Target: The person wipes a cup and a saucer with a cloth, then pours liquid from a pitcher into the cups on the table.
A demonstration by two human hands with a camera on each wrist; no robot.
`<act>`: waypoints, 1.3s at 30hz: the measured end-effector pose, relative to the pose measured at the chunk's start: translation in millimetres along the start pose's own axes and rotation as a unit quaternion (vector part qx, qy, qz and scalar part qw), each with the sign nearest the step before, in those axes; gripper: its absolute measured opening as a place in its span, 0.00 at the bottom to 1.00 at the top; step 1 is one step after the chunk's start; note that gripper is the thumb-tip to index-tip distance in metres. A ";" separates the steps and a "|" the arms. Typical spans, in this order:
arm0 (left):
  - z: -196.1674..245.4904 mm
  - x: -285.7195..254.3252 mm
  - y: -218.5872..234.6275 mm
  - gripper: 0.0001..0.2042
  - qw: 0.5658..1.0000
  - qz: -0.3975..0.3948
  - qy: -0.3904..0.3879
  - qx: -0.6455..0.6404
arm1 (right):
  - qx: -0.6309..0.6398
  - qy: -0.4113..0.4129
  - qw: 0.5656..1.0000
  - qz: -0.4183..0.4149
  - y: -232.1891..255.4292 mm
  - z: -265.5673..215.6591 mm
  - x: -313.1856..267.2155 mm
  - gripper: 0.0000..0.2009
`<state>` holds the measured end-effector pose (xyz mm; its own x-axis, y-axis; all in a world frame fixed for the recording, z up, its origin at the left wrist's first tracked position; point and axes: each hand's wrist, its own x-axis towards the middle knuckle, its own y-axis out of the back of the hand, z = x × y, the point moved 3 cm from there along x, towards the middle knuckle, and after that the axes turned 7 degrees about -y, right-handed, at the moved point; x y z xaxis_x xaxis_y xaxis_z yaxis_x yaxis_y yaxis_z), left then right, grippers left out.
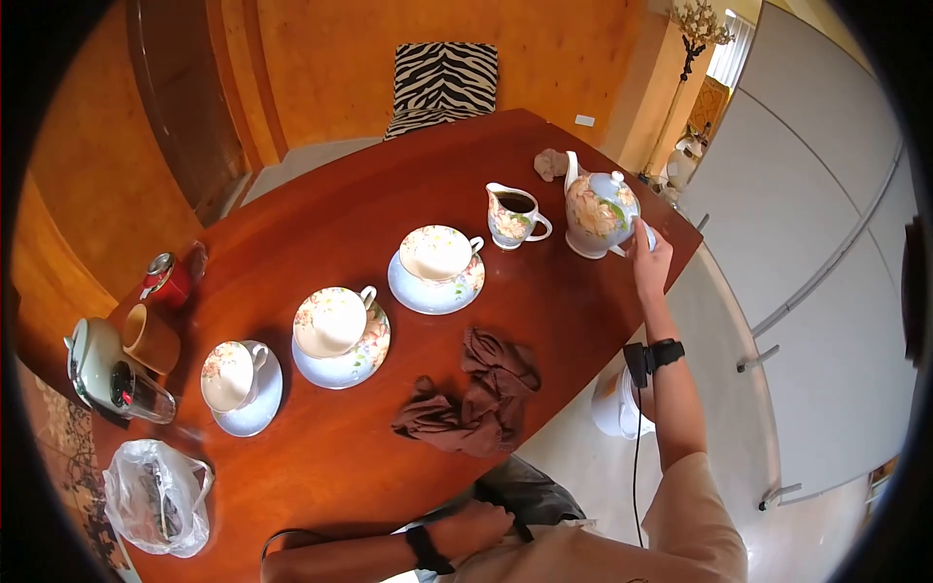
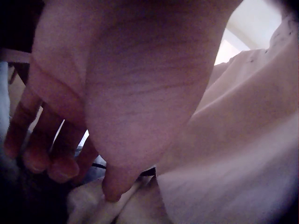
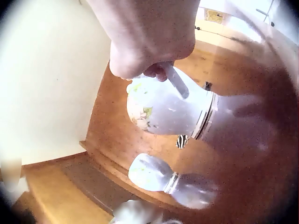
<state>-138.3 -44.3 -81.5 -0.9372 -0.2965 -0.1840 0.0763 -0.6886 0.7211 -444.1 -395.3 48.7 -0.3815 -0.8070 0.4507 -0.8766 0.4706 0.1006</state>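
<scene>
At the table's far right end stands a floral, pale blue teapot (image 1: 601, 216), its lid on and spout toward the back. My right hand (image 1: 653, 255) grips its handle (image 3: 176, 81), fingers curled through the loop. The teapot's base meets its own reflection on the tabletop in the right wrist view. Left of it is a matching creamer (image 1: 511, 225) with dark liquid inside. My left hand (image 1: 476, 528) lies near my lap in front of the shirt; in the left wrist view its fingers (image 2: 63, 168) hang loose, holding nothing.
Three floral cups (image 1: 434, 255) on saucers (image 1: 428, 299) run diagonally leftward. A brown cloth (image 1: 476, 403) lies crumpled near the front edge, a small crumpled beige piece (image 1: 550, 164) behind the teapot. At left are a red can (image 1: 167, 280), a glass (image 1: 146, 396) and a plastic bag (image 1: 158, 497).
</scene>
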 end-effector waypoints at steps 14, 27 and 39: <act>-8.7 4.9 -11.9 0.09 0.998 0.040 -0.009 0.041 | -0.228 0.059 0.972 -0.021 -22.0 22.9 68.3 0.15; -10.0 4.1 -14.5 0.09 0.996 0.072 -0.036 0.050 | -0.185 0.156 0.953 -0.183 -115.4 -23.0 -16.9 0.12; -8.7 8.9 -25.9 0.05 0.986 0.138 -0.022 0.091 | -0.064 -0.163 0.925 -0.337 -121.3 9.0 0.8 0.19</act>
<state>-145.6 -34.9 -107.6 -0.9032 -0.4247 0.0617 0.2719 -0.4550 0.8480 -340.6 -456.3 28.9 0.1522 -0.9875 -0.0406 -0.9140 -0.1562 0.3744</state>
